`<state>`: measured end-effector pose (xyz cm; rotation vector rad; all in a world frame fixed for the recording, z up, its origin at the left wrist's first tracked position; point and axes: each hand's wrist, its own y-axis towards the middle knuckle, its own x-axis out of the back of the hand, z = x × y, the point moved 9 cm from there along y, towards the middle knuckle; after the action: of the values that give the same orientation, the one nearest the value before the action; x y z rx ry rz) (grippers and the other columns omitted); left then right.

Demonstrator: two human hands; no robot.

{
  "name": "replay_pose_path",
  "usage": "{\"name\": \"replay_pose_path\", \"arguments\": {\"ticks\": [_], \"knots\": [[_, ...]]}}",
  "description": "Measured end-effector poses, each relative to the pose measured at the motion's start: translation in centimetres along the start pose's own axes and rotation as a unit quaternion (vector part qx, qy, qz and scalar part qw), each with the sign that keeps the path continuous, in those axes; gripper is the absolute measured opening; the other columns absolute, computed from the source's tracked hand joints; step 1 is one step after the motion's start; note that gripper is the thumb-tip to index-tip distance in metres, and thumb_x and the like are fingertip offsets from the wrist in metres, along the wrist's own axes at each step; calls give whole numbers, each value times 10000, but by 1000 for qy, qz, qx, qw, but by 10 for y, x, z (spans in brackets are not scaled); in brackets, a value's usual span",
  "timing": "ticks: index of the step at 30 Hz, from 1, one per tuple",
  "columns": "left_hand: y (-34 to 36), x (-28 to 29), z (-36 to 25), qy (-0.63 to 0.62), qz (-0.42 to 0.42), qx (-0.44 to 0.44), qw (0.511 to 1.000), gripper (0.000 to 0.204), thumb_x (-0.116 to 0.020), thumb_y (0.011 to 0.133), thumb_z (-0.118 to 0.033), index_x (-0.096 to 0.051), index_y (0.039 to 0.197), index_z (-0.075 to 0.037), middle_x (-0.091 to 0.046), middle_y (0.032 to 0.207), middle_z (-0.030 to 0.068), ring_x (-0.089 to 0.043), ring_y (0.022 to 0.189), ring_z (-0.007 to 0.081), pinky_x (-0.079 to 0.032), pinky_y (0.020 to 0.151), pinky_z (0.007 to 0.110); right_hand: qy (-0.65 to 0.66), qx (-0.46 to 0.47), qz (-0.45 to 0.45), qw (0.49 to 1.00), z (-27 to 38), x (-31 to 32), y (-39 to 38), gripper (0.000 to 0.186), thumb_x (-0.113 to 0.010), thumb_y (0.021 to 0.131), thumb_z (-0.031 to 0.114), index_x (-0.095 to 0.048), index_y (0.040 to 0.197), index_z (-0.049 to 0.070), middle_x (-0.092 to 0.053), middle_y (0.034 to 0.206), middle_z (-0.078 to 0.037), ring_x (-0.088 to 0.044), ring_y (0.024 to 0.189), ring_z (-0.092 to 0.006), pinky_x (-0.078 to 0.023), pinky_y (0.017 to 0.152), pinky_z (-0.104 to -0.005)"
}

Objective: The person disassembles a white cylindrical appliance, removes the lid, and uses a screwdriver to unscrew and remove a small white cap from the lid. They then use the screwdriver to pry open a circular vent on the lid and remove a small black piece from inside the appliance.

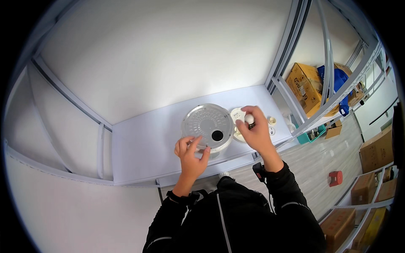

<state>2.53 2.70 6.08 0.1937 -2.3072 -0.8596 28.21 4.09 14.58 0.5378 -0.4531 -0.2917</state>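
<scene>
A round white appliance (215, 150) with a shiny, patterned metal disc (202, 117) on top stands on the table. Near the disc's right front lies a black circle (217, 135); whether it is a hole or a part I cannot tell. At the front left rim is my left hand (190, 157), thumb and fingers apart, the fingertips over the disc's edge. My right hand (258, 131) is closed around a small white, rounded piece with a dark lower part (249, 119). Beneath that hand, a flat white round part (237, 114) rests right of the appliance, partly covered.
Two small cream pieces, a ring-like one (272, 121) and a lower one (271, 130), lie toward the table's right end. Metal frame posts (283, 42) rise around the white table (139, 143). Beyond them are a yellow carton (304, 86), a teal bin (307, 137) and a red container (336, 178).
</scene>
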Motion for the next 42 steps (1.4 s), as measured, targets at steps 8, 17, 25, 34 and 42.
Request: {"name": "replay_pose_path", "arguments": {"ticks": [8,17,25,34,42], "knots": [[0,-7,28,41,72,44,996,1175,-967,713,-482,-379,1602,12,-367,1641,283,-314,1529,476,-251,1234,587,-76,-78,61,992,-86,-42,-31,503,-822,914,264,-691,1279,-55,-680,1087,-199,-713,871,-323,-579,760,-403],[1,-6,33,61,87,53,993,1243,-966,705,-510,-340,1619,53,-382,1661,285,-323,1557,459,-220,1240,588,-99,-125,82,984,-76,-52,-28,462,-805,893,190,-719,1278,-51,-647,1092,-196,-720,823,-316,-588,759,-396],[11,8,18,50,77,50,995,1247,-978,710,-424,-302,1645,50,-384,1665,280,-318,1568,448,-207,1254,560,-120,-94,78,985,-58,-48,-22,475,-789,893,217,-716,1275,-56,-698,1005,-225,-724,837,-354,-583,784,-425],[3,40,16,48,44,43,997,1247,-977,706,-459,-321,1632,59,-404,1654,268,-309,1572,442,-213,1239,563,-54,-96,117,987,-24,-56,-23,557,-790,889,230,-673,1306,-119,-712,980,-285,-719,820,-404,-570,773,-460],[-34,89,29,54,7,65,996,1257,-978,712,-418,-291,1650,59,-377,1670,280,-296,1567,482,-280,1236,592,7,-63,248,967,10,-99,-35,703,-774,920,269,-542,1474,-94,-721,996,-288,-726,851,-415,-574,785,-456]]}}
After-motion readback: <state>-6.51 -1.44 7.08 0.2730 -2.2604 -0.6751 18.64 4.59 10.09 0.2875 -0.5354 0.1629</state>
